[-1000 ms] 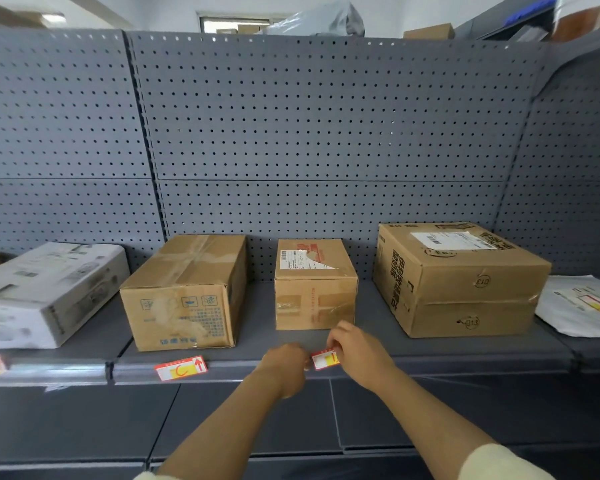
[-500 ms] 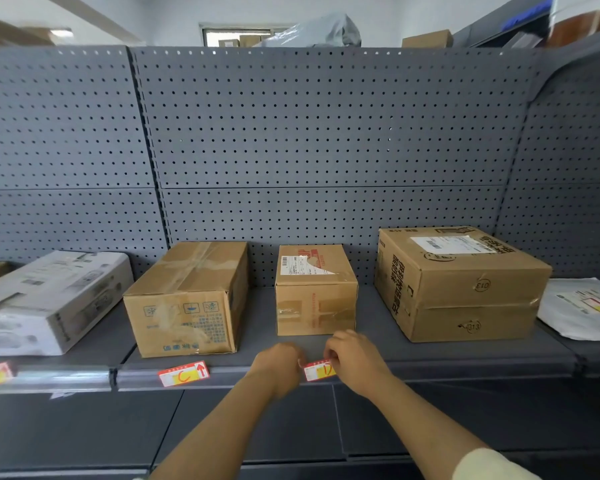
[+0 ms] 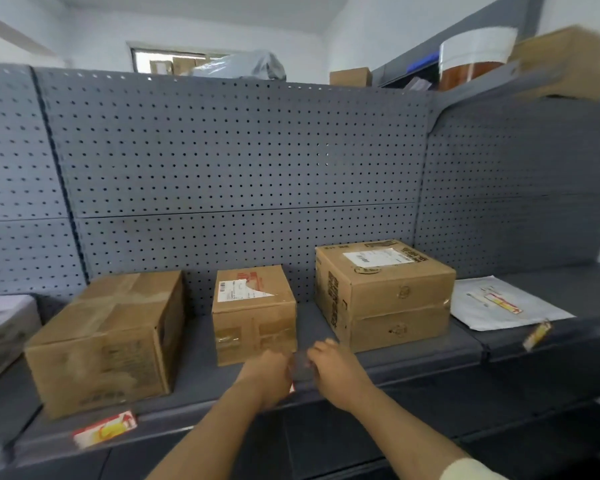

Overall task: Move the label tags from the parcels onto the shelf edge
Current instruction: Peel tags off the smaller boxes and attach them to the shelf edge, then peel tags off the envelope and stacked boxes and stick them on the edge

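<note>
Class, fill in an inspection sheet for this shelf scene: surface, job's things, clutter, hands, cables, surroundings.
Surface: grey shelf, three brown boxes in a row, white mailer at right.
Job's things: red-yellow tag on shelf edge at left; another tag at right, blurred.
Clutter: nothing seen.
Hands: left hand and right hand together at the edge; grip unclear.
Cables: nothing seen.
Surroundings: pegboard back panel.

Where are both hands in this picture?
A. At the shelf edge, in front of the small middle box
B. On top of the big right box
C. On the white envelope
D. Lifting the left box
A: the left hand and the right hand meet close together at the shelf edge, just in front of the small middle box.
</note>
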